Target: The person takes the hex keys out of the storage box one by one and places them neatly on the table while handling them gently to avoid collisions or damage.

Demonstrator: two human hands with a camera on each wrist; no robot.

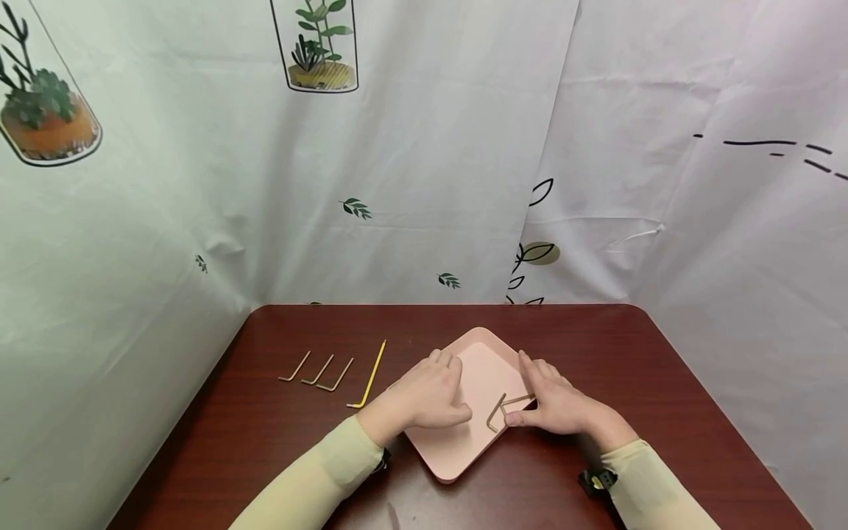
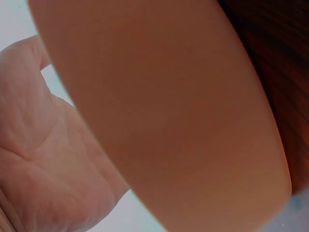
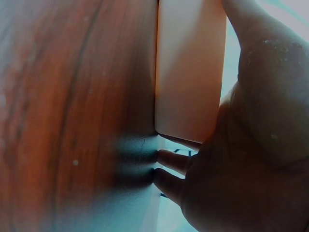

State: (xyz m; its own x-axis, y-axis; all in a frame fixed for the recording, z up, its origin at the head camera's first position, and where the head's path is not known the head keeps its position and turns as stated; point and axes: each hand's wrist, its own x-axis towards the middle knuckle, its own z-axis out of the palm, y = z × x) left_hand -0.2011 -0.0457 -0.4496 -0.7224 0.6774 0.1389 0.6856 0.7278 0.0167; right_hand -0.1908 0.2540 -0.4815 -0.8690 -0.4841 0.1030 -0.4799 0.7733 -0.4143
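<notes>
A pale pink tray (image 1: pixel 477 368) sits turned cornerwise on the table. My left hand (image 1: pixel 424 390) is over its left corner, palm down, with the thumb pointing right above the tray floor. In the left wrist view the tray's side wall hides the fingertips, so whether they pinch anything cannot be seen. My right hand (image 1: pixel 563 401) holds the right corner, thumb on the near side and fingers along the far side. Inside the tray, near that thumb, lie two L-shaped hex keys: one bronze hex key (image 1: pixel 492 417) and another hex key (image 1: pixel 520 400) partly under the hand.
Left of the tray, a yellow hex key (image 1: pixel 374 375) and several smaller bronze hex keys (image 1: pixel 336 377) lie in a row on the dark red-brown table (image 1: pixel 265 456). A white printed curtain (image 1: pixel 411 169) hangs behind the table and along both sides.
</notes>
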